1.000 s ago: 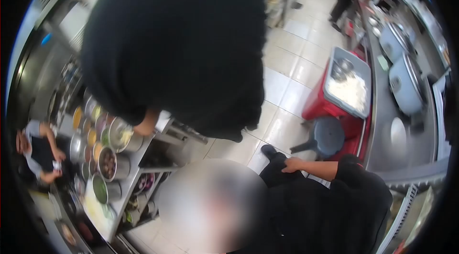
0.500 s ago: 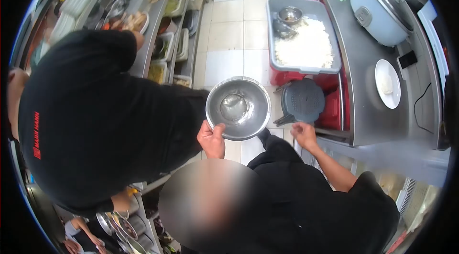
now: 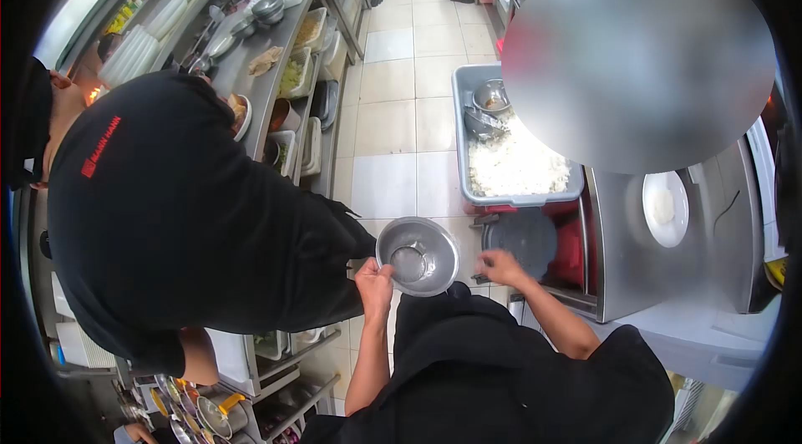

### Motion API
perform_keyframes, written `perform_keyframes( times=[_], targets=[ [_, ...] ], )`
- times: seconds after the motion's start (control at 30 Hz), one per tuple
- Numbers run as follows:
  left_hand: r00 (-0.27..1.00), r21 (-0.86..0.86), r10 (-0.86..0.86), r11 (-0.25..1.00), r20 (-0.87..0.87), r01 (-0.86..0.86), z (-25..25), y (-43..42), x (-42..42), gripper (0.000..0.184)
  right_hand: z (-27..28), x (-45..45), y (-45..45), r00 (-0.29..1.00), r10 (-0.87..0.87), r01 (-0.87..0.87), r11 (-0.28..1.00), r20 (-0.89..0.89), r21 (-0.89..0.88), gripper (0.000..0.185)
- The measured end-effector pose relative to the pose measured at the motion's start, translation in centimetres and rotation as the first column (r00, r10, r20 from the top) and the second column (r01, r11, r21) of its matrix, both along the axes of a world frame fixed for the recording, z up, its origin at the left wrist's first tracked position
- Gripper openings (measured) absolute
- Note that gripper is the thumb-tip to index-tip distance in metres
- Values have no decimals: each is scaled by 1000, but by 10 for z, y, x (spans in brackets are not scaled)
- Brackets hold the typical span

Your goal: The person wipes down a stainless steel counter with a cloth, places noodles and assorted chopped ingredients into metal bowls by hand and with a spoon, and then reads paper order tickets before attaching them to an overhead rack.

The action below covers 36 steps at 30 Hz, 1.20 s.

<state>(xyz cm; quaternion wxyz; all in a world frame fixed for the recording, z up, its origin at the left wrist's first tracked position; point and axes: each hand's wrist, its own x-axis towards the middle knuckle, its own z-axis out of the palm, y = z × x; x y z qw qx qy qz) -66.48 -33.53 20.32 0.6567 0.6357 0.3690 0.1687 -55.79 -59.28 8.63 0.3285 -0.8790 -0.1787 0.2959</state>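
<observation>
Head view: round blur covers upper right, counter behind it unreadable. Bowl (image 3: 418,257) complete in view, its underside hidden. Left hand (image 3: 375,287) pinches bowl's near-left rim, thumb inside. Right hand (image 3: 501,267) just right of bowl, apart from it; fingers loosely curled, fingertips smeared, can't tell if they touch each other.

Left hand (image 3: 375,284) closed, right hand (image 3: 500,267) half-open

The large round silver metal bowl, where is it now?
In the head view, the bowl is just below centre, held at its left rim in the left hand, nearer the person than the rectangular grey plastic tub.
</observation>
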Motion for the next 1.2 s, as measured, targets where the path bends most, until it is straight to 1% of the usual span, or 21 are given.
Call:
perform_keyframes(
  times=[0.07,0.1,0.17,0.2,0.27,0.3,0.33,0.37,0.4,0.43,0.5,0.6,0.67,0.7,0.8,0.83,0.9,1.03,1.07,1.13,1.2],
  targets=[
    [999,13,-21,1000,-31,22,1,12,8,21,-34,-16,-8,970,196,-212,971,-141,-110,49],
    [998,27,-41,999,-56,43,1,19,18,23,-44,-28,-12,976,174,-189,976,-129,-112,49],
    [996,28,-79,996,-31,80,-23,43,41,25,-56,-43,-16,958,48,-105,976,-283,-189,57],
    [995,30,-91,995,-27,92,-32,53,52,27,-47,-39,-15,959,22,-80,978,-282,-194,57],
    [996,18,-92,996,-15,92,-22,59,84,29,-9,-33,-10,923,-266,246,963,-278,-106,60],
    [998,12,-65,998,-3,65,-17,60,99,31,-9,-30,-12,914,-286,263,958,-287,-118,60],
    [997,-87,-80,993,16,81,-13,65,113,32,-10,-23,-11,901,-321,293,946,-292,-136,59],
    [996,-83,-90,992,20,92,-7,67,127,32,-11,-11,-8,891,-348,319,937,-291,-145,58],
    [995,-106,-99,989,13,100,0,69,142,32,-3,-5,-1,884,-389,358,920,-259,-161,46],
    [996,-129,-91,987,15,92,4,73,158,33,-2,6,5,895,-374,348,926,-243,-145,46],
    [994,-125,-80,988,70,88,0,80,190,34,-10,30,15,926,-340,286,916,-162,-283,41],
    [996,-108,-21,994,87,30,5,86,236,34,-23,75,20,954,-273,249,952,-124,-179,38],
    [993,-143,-75,986,89,87,18,92,264,34,-26,94,30,939,-338,321,929,-69,-182,37],
    [994,-120,-53,991,98,64,24,97,277,34,-29,102,36,947,-314,300,941,-67,-159,37],
    [992,-114,-42,992,119,56,37,113,314,30,-27,131,50,885,-453,450,891,-106,-50,31],
    [991,-112,-25,993,129,39,37,120,325,30,-32,141,54,894,-437,435,899,-98,-44,31],
    [993,-79,45,996,106,-37,36,134,348,29,-34,164,64,825,-557,565,810,-98,157,29],
    [988,-83,83,994,132,-72,27,173,394,26,-16,228,88,797,-594,600,758,-108,255,26],
    [990,-100,86,992,110,-75,25,186,407,24,-34,246,92,792,-599,603,738,-117,304,21],
    [991,-124,102,988,91,-90,22,218,431,22,-36,285,114,781,-608,617,716,-143,327,19],
    [988,-49,135,990,74,-132,22,254,456,19,-32,322,139,783,-599,607,677,-167,417,15]
  ],
)
